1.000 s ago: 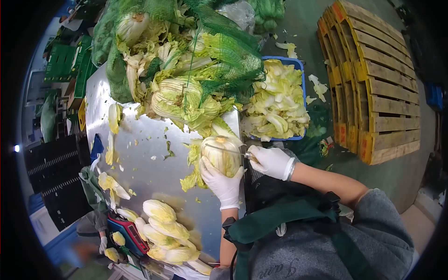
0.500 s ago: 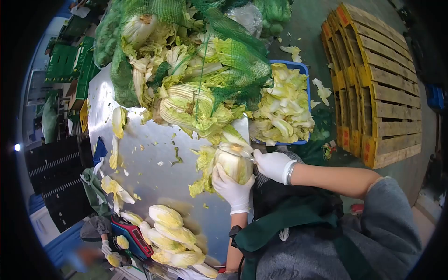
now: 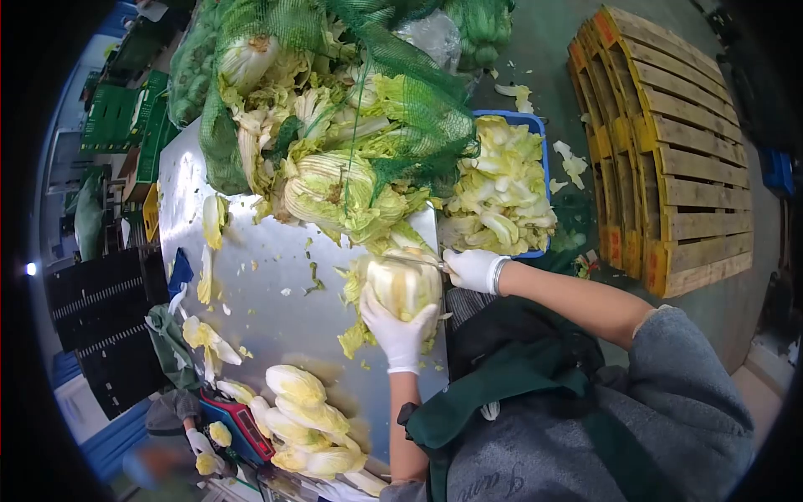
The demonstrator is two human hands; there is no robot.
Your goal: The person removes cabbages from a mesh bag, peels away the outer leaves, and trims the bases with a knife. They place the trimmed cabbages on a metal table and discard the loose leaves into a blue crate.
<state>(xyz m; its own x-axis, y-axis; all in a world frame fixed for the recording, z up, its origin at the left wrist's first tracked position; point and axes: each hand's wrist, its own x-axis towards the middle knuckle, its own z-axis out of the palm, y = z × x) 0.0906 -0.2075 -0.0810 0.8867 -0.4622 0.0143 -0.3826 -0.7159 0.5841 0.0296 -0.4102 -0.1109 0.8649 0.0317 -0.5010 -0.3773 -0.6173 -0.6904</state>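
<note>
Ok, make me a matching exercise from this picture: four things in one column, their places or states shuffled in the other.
Column one
1. Knife
2. Left hand
3. Blue crate
4. Wooden pallets

Column two
A. Filled with loose leaves
B. Stacked on the floor
C. Gripped in the right hand
D. Cupped against a cabbage

Right pairs: 1-C, 2-D, 3-A, 4-B

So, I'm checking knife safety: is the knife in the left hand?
No, the right hand grips the knife, while the left hand holds the cabbage.
</note>
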